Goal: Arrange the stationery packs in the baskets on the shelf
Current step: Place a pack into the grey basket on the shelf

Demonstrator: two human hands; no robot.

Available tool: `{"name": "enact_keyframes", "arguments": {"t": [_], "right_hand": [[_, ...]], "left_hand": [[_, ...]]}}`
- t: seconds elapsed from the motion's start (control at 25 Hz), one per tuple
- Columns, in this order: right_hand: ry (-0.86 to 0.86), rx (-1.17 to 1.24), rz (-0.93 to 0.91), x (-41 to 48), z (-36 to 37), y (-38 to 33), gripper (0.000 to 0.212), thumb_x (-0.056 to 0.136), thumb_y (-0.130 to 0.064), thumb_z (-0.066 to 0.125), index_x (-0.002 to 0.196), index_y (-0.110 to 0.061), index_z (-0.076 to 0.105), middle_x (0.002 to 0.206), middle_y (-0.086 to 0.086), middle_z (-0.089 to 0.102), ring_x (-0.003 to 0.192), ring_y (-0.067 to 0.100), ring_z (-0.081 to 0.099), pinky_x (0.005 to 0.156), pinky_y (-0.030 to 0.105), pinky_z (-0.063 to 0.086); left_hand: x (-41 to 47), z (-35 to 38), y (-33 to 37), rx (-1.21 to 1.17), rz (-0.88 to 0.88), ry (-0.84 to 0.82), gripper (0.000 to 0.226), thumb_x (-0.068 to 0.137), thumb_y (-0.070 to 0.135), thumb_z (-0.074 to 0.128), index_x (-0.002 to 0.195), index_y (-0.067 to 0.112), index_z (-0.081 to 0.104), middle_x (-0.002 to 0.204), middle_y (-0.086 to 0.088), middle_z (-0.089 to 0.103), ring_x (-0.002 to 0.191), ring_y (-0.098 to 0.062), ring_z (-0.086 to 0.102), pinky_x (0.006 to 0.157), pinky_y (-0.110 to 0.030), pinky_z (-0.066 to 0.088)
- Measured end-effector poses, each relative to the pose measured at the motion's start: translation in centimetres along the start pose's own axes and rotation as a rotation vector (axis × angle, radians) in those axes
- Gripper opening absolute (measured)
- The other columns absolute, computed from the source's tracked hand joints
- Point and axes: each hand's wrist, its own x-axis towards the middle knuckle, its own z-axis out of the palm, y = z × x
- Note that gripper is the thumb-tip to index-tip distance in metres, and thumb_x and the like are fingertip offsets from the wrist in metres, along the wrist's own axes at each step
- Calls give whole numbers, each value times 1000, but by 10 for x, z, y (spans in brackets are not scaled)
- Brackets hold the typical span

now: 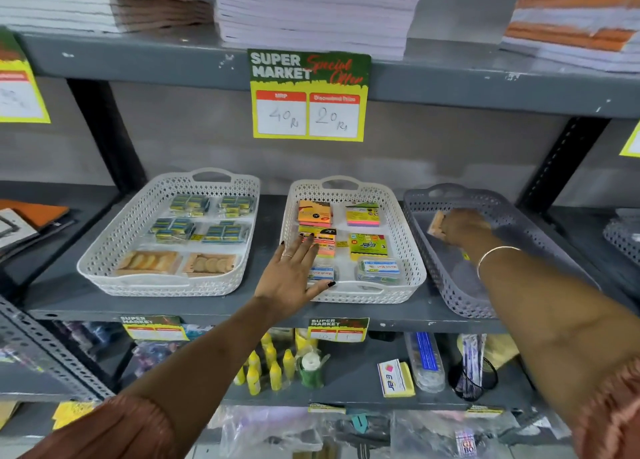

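Observation:
Three baskets stand on the grey middle shelf. The left white basket (104, 247) holds several green-blue packs and two tan packs. The middle white basket (408, 250) holds sticky-note packs (363, 214) and small clear boxes (379, 268). My left hand (294, 271) lies flat with fingers spread over that basket's front left rim, touching a pack but gripping nothing. My right hand (464, 226) reaches into the grey basket (450, 285) on the right and is closed on a small peach-coloured pack (435, 223) near its back.
A price sign (308, 95) hangs from the upper shelf edge, under stacks of notebooks (311, 8). The lower shelf holds yellow glue bottles (270, 368), a boxed eraser pack (394, 379) and a clear tube (426, 361). Black uprights (104, 136) frame the bay.

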Motion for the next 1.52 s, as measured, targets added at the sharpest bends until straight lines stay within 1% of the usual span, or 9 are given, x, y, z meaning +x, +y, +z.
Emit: {"name": "enact_keyframes", "arguments": {"t": [0.08,0.24,0.36,0.48,0.56,0.72,0.96,1.36,1.52], "right_hand": [[82,30,-76,-1,-28,-17,41,93,-33,48,127,-11,54,130,13,59,120,31,56,99,36,47],[227,173,-256,-10,-71,-98,56,90,-55,37,118,-9,50,121,15,57,115,32,52,92,36,43],[213,184,-524,-36,-86,-197,56,84,-60,41,120,-18,46,114,14,57,111,34,54,88,38,45],[147,330,-687,-85,-86,-297,56,81,-62,36,112,-21,57,112,12,65,97,31,61,77,32,45],[69,474,-756,-115,-73,-349,64,77,-67,45,112,-16,63,117,12,66,107,30,63,87,34,51],[-63,403,-861,-145,-32,-419,71,76,-68,52,121,-14,61,130,14,61,121,32,55,99,38,48],[-64,296,-891,-152,-3,-452,79,78,-67,54,133,-11,52,139,17,53,128,35,49,103,40,45],[-49,269,-944,-152,-9,-443,62,84,-44,59,133,-8,48,140,18,45,129,36,45,102,42,45],[30,393,-890,-137,-28,-408,58,87,-35,59,137,-8,44,142,15,42,131,32,42,101,44,45]], "left_hand": [[-3,-11,-9,37,1,26,101,62,73,-29,142,15,-10,154,-4,-8,139,-14,-11,113,-39,-4],[-33,-43,-77,64,-138,99,105,66,75,-23,144,10,3,153,-6,0,140,-18,-2,113,-39,-2],[-78,-56,-154,64,-315,110,109,66,79,-16,144,8,13,153,-10,11,141,-21,7,114,-43,8],[-126,-60,-211,127,-417,51,113,66,82,-12,142,5,21,152,-14,18,140,-26,15,112,-45,17],[-145,-56,-233,165,-424,-3,114,64,82,-15,142,6,20,152,-13,18,139,-26,16,112,-44,17],[-155,-38,-254,197,-374,-58,111,64,80,-17,144,8,13,154,-10,12,140,-22,12,114,-42,12],[-157,-24,-260,157,-348,-19,93,77,75,9,144,11,12,152,-8,19,140,-22,14,114,-43,14],[-158,-21,-257,179,-374,5,94,76,76,1,143,9,3,153,-8,15,140,-21,12,114,-41,9],[-157,-29,-249,162,-357,15,93,73,78,-8,139,13,-5,151,-6,7,139,-17,5,114,-41,4]]}}
